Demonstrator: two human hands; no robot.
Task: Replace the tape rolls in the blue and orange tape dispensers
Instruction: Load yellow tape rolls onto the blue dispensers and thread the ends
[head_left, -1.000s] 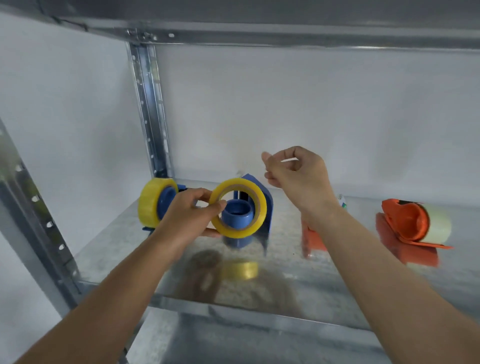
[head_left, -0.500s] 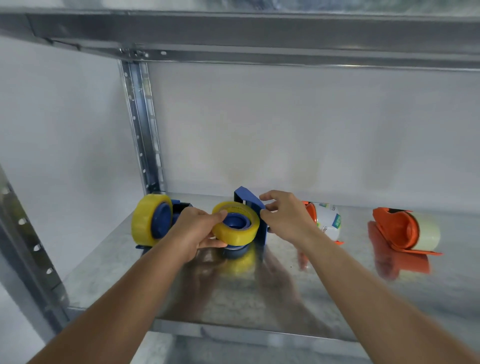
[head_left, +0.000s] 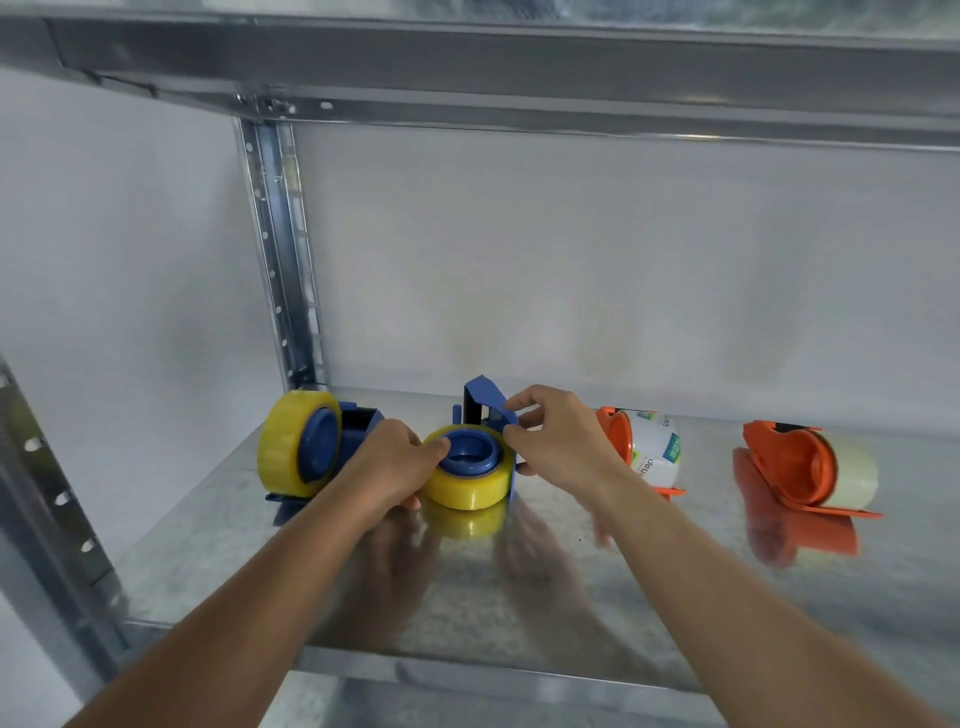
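A yellow tape roll (head_left: 467, 488) sits flat around the blue hub of a blue tape dispenser (head_left: 485, 408) lying on the metal shelf (head_left: 519, 597). My left hand (head_left: 387, 462) grips the roll's left side, thumb on its top rim. My right hand (head_left: 556, 436) pinches the dispenser's blue flap just right of the roll. A second blue dispenser (head_left: 358, 423) with a yellow roll (head_left: 288, 441) stands at the left. Two orange dispensers lie to the right: one (head_left: 615, 441) with a white labelled roll, partly behind my right hand, one (head_left: 779, 467) with a pale roll.
A perforated steel upright (head_left: 280, 260) rises at the back left corner, another upright (head_left: 47, 493) at the front left. The upper shelf beam (head_left: 519, 67) spans overhead. A white wall closes the back. The shelf's front edge (head_left: 467, 670) runs below my forearms.
The yellow roll went from held upright in front of the hub to lying flat over it. My right hand came down from the air onto the dispenser's flap.
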